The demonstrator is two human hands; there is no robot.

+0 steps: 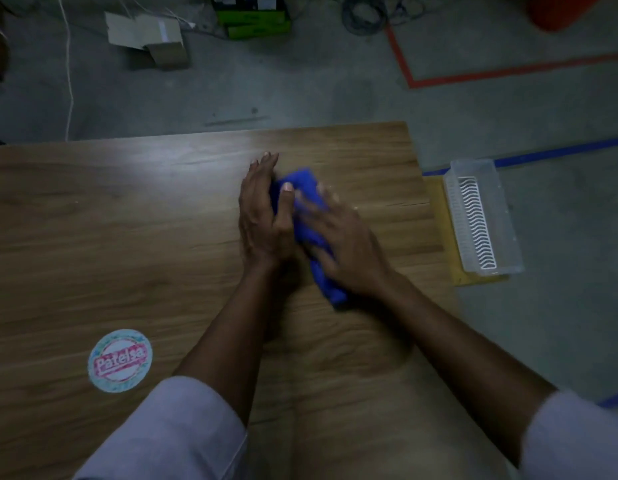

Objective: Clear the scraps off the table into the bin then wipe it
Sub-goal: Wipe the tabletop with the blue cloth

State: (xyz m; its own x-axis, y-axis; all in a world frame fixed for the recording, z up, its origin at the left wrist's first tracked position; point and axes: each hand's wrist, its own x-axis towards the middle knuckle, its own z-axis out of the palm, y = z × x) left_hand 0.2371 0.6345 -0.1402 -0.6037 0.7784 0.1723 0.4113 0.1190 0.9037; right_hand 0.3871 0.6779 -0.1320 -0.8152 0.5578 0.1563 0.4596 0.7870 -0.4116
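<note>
Two hands: both rest on one blue fabric cloth [300, 183], close together, right of the table's middle.
Left hand [262, 216]: stands on its little-finger edge against the cloth's left side, fingers straight and together, pointing far. The thumb lies across the cloth's top, not clenched.
Right hand [347, 247]: palm down on the cloth, fingers spread and pressing. It is motion-blurred, so finer detail is unclear.
Cloth position: flat on the brown wood-grain table [127, 220], under the right palm and flanked by the left palm. Blue shows past the fingertips and beside the right wrist.
Long axis: near to far, with the near end leaning right.
Scraps: none I can make out. A few pale specks just right of the cloth are too small to name.
Bin: probably the clear rectangular plastic tub [501, 209] with a white ribbed insert. It sits on a flat yellow board [474, 280] on the floor, just past the table's right edge.
Key relation: the tub lies right of both hands, with the right hand nearer. The cloth's long side faces it, so a rightward sweep would likely push debris toward that edge.
Stage: seemingly wiping or gathering.
Elsewhere: a round pink-and-white sticker [120, 360] lies near left.
</note>
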